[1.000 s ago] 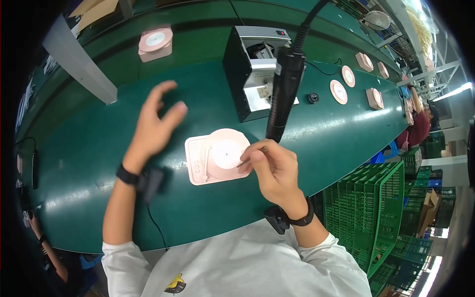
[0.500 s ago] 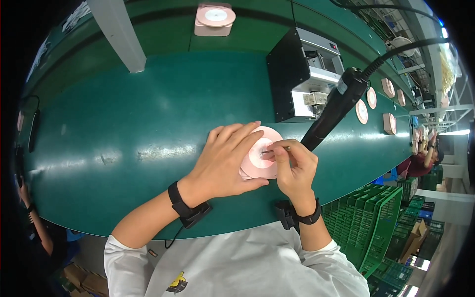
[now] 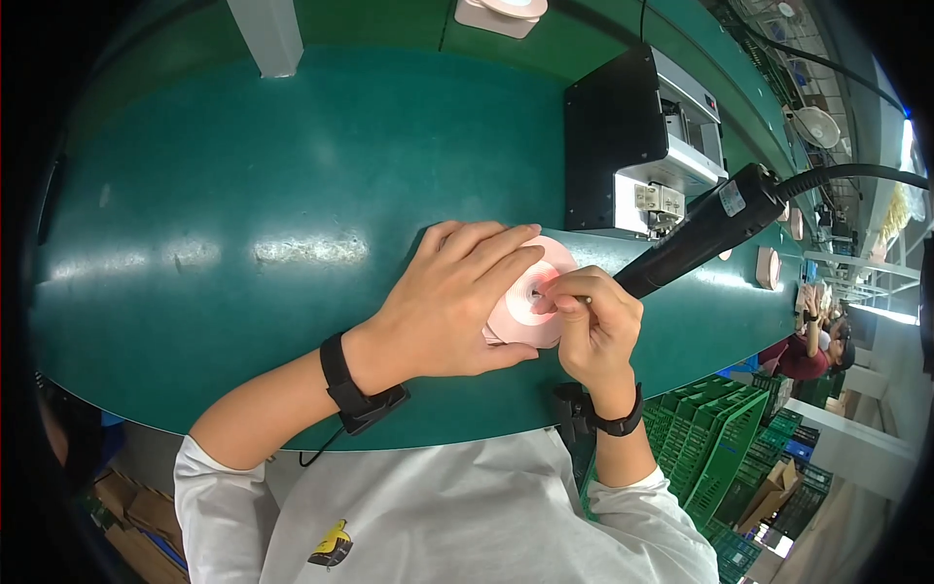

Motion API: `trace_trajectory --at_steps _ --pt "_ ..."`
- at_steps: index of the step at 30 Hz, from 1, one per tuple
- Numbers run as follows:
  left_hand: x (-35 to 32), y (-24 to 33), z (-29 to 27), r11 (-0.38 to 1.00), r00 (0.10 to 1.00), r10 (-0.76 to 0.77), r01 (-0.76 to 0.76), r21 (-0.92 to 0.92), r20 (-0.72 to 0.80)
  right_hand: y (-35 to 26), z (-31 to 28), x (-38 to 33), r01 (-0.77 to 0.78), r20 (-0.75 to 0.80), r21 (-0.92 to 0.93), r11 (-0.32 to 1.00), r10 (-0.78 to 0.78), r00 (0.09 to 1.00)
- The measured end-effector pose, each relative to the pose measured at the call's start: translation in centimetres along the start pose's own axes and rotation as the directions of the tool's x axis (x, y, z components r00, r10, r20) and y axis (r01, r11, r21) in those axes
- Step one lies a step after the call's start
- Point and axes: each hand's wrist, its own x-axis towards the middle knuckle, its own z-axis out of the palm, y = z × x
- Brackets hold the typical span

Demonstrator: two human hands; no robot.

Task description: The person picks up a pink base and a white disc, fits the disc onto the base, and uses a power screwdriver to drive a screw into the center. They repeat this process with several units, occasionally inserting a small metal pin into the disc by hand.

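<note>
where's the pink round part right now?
Head view, centre-right: the pink round part lies on the green belt, under the left hand, the right hand touching its middle, just before the black box.

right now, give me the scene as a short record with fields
surface: green conveyor belt
left hand: left hand flat over the pink round part, steadying it
right hand: right hand, fingers pinched at the part's centre
tool: black powered screwdriver hanging just beyond the right hand
behind: black box-shaped machine
upstream: another pink part at the top edge
</note>
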Motion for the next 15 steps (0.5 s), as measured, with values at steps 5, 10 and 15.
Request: trace_trajectory --at_steps 5,10,15 --pt "0.06 0.13 -0.06 1.0 1.0 -0.011 0.011 -0.017 0.011 0.42 -0.39 0.25 0.027 0.044 0.021 0.999 -0.028 0.999" --pt "0.14 0.17 -0.21 1.0 1.0 -0.01 0.01 -0.004 0.026 0.67 -0.69 0.5 0.035 0.068 0.033 0.999 -0.037 0.997" --pt "0.55 0.41 -0.47 1.0 0.999 -0.003 0.003 -0.002 0.05 0.37 -0.11 -0.1 -0.104 -0.02 0.189 0.976 0.11 0.994"
